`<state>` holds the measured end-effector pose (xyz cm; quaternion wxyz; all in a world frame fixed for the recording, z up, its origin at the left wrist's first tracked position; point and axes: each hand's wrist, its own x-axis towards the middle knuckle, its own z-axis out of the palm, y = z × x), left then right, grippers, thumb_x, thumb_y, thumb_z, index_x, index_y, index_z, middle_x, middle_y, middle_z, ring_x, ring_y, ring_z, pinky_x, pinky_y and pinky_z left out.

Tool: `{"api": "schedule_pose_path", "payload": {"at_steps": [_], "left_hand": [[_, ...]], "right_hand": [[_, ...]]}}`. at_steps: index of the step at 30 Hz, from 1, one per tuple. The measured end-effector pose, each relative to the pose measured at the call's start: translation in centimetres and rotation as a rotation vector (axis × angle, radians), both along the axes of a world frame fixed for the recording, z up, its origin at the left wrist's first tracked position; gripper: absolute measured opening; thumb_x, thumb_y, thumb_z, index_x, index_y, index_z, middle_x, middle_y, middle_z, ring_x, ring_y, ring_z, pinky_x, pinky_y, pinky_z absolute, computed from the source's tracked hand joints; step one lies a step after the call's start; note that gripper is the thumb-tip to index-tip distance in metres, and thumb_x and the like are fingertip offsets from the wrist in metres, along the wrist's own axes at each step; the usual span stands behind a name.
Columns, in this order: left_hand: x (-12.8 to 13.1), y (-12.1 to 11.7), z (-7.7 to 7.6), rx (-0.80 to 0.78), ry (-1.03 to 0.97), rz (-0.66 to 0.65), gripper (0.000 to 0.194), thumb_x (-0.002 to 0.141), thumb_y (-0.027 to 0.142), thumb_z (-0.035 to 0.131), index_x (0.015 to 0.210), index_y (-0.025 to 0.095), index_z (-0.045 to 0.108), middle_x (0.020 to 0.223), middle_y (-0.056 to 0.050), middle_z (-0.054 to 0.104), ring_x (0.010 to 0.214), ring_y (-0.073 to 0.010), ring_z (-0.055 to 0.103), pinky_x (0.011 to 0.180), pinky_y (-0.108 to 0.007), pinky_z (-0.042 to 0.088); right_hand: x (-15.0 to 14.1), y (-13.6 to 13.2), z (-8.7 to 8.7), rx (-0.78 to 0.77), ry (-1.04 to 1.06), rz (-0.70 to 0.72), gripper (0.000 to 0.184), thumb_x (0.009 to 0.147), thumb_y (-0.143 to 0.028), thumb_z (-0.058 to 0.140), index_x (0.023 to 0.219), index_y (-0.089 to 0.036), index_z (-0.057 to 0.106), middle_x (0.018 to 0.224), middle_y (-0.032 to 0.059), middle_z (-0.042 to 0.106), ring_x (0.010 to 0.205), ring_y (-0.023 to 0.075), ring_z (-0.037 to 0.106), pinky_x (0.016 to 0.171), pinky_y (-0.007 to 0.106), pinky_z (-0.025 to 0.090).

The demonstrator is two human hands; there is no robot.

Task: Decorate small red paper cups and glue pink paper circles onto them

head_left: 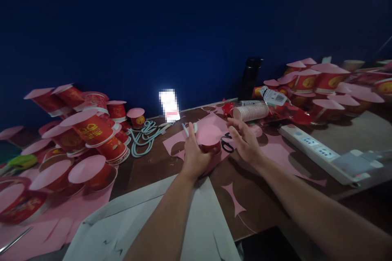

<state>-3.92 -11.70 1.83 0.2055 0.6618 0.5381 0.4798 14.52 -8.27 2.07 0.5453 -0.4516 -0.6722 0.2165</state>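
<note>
One cup is between the left hand and the right hand. On the desk, stacked cups are at left, the phone is behind, and the power strip lies at right.

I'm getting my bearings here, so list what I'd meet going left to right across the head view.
Piled red cups with pink discs → pale cable → lit screen → left hand holding a pink-topped cup → scissors handles → right hand → white power strip.

The left fingers apparently hide part of the cup.
</note>
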Motion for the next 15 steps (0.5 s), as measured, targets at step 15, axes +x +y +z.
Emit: {"api": "schedule_pose_path", "payload": {"at_steps": [15], "left_hand": [[-8.3,-4.4,3.0,0.074,0.103,0.498,0.107,0.066,0.038,0.077,0.15,0.018,0.014,0.152,-0.018,0.028,0.139,-0.0328,0.029,0.114,-0.048,0.024]], "right_hand": [[0.3,0.9,-0.7,-0.087,-0.08,-0.016,0.043,0.091,-0.052,0.047,0.115,-0.018,0.06,0.114,0.0118,0.063,0.101,0.0246,0.06,0.089,0.042,0.047]]}}
